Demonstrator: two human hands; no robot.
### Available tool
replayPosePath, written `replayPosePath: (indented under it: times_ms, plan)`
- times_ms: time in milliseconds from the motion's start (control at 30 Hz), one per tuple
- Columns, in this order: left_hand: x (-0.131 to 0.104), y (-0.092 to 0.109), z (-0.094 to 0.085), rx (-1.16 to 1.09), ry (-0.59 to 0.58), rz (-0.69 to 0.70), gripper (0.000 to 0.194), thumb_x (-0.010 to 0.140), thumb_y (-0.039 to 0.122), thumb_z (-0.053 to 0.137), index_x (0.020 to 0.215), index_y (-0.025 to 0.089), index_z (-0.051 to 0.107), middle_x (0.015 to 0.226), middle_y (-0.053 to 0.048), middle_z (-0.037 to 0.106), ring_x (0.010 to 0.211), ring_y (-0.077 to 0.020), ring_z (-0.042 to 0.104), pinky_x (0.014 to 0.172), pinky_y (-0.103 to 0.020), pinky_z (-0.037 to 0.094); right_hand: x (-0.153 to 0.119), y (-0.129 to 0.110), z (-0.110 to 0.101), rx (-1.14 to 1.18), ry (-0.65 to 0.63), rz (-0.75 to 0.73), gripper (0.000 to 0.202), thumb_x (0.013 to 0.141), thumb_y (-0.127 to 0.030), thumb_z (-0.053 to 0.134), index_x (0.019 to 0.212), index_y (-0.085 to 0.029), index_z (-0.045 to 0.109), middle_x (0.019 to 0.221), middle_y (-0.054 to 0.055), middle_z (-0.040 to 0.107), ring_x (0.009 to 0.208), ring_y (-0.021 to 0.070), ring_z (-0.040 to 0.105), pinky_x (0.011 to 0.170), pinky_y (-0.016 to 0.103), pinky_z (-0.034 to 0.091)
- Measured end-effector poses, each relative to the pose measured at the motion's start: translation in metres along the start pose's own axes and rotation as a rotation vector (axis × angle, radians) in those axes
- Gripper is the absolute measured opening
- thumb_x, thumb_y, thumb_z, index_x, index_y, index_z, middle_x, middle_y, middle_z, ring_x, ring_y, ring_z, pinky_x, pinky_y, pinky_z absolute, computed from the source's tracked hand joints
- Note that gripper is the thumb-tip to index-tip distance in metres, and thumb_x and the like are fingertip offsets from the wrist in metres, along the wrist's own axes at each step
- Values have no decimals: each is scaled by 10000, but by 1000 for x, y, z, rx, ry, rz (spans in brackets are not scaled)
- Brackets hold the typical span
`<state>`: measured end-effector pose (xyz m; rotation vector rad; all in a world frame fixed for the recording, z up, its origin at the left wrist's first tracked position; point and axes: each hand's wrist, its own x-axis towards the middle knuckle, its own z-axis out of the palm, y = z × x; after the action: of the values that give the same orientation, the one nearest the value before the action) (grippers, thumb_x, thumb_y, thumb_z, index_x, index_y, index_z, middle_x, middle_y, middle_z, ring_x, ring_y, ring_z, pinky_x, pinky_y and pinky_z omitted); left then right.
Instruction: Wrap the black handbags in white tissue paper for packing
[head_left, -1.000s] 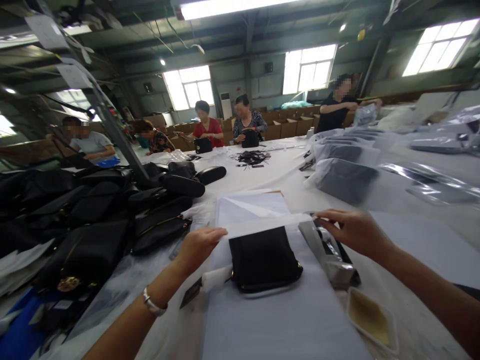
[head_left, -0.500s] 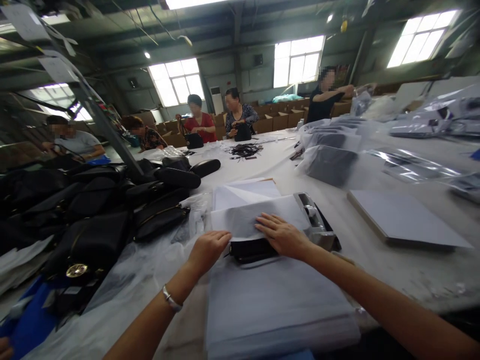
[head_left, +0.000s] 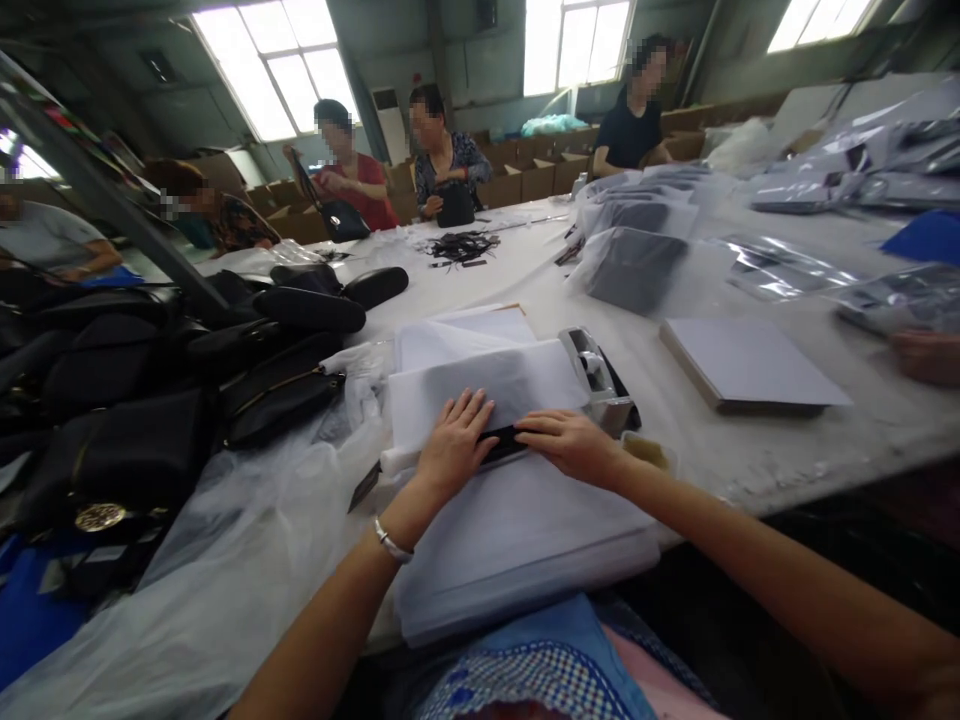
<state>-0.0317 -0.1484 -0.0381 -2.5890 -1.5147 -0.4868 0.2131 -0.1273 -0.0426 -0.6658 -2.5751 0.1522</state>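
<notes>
A black bag lies in front of me, mostly covered by a sheet of white paper. My left hand rests on the paper's near edge with fingers spread, its thumb at the black strip that shows. On the right, my right hand has its fingertips on the same black edge, fingers stretched forward and holding nothing visible. Beneath lies a stack of white sheets. A tape dispenser stands just beyond my right hand.
Black bags are piled on the left beside clear plastic. At right are a stack of white boards and wrapped bags. Several people sit or stand across the table; a person's hand shows at the right edge.
My left hand has moved from the paper's left corner onto its near edge, fingers now spread. My right hand has slid down to the black edge. The view has tilted downward.
</notes>
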Motion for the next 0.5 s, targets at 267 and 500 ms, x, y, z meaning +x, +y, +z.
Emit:
replayPosePath:
  times_ms: [267,500]
  plan:
    - [-20,4,7,-85,17,-24,484,981,353,471,1441,203,447,1559,-100,376,1468,-287,276,1187,-530,255,-50,-47,-16,339,-305,224,357,792,-471,752,1055,-233,719,1013,50,706,961,205,636,876,321,495]
    - [-19,5,6,-109,5,-36,480,980,357,473,1433,199,458,1561,-90,376,1471,-273,271,1196,-505,240,-44,-45,-5,401,-374,315,117,865,-332,692,849,-232,752,859,17,702,844,167,637,797,269,482]
